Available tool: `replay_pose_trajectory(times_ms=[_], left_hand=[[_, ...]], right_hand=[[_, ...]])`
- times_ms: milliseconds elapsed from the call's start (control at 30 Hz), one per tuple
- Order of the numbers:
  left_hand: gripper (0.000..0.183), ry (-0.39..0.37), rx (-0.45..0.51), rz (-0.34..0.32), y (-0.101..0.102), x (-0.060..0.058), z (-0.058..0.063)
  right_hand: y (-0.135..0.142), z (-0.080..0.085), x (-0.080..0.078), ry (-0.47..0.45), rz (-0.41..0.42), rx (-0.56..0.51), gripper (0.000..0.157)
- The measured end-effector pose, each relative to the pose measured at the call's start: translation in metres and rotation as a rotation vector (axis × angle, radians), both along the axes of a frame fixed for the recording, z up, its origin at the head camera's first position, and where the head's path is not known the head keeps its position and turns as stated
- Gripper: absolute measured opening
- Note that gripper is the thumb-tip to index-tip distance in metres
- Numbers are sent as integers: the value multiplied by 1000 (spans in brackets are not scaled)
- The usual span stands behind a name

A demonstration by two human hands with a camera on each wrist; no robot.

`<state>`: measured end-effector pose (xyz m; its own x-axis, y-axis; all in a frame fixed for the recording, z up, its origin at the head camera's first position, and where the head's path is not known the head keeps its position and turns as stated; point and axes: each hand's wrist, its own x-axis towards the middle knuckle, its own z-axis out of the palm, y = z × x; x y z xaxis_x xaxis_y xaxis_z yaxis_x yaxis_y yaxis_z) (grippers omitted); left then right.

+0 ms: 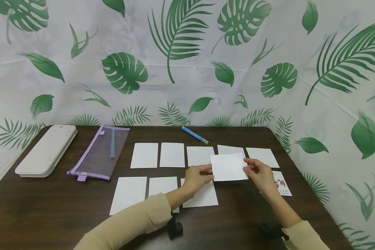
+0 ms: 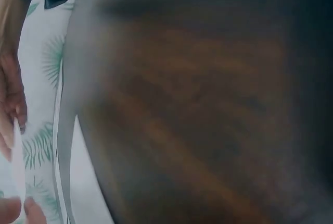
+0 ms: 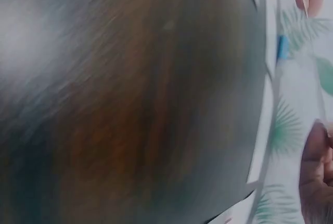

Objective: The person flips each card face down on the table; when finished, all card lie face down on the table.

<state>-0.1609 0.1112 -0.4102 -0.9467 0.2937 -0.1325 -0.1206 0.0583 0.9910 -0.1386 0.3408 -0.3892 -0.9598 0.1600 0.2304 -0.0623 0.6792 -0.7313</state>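
Both hands hold up one white paper card (image 1: pixel 228 167) above the table, its blank side facing me. My left hand (image 1: pixel 197 178) pinches the card's left edge between thumb and fingers. At the opposite edge, the thumb and fingers of my right hand (image 1: pixel 261 174) grip it. Seen from the left wrist, the card (image 2: pixel 19 166) is nearly edge-on, with the right hand (image 2: pixel 11 88) at its far end. A card with red characters (image 1: pixel 282 184) lies on the table, partly behind the right wrist.
White cards lie in two rows on the dark table (image 1: pixel 65 211), such as one card (image 1: pixel 128 194) at front left and another (image 1: pixel 262 157) at back right. A blue pen (image 1: pixel 195 135) lies behind them. Leftward are a purple-edged mesh pouch (image 1: pixel 98 156) and a white case (image 1: pixel 47 151).
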Motion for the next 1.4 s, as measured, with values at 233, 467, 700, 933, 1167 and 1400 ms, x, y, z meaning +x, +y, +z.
replay_pose_trajectory(times_ms=[233, 467, 700, 933, 1167, 1400], left_hand=[[39, 12, -50, -160, 4, 20, -1], [35, 10, -94, -253, 8, 31, 1], [30, -6, -112, -303, 12, 32, 1], [12, 49, -164, -322, 12, 29, 4], [37, -86, -17, -286, 16, 22, 9], [48, -143, 23, -341, 54, 15, 13]], right_hand=[[19, -7, 11, -187, 55, 74, 28], [25, -8, 23, -273, 88, 97, 29], [25, -11, 29, -277, 89, 257, 28], [21, -10, 27, -242, 87, 383, 27], [42, 0, 17, -180, -17, 316, 24], [101, -6, 17, -246, -213, 222, 34]])
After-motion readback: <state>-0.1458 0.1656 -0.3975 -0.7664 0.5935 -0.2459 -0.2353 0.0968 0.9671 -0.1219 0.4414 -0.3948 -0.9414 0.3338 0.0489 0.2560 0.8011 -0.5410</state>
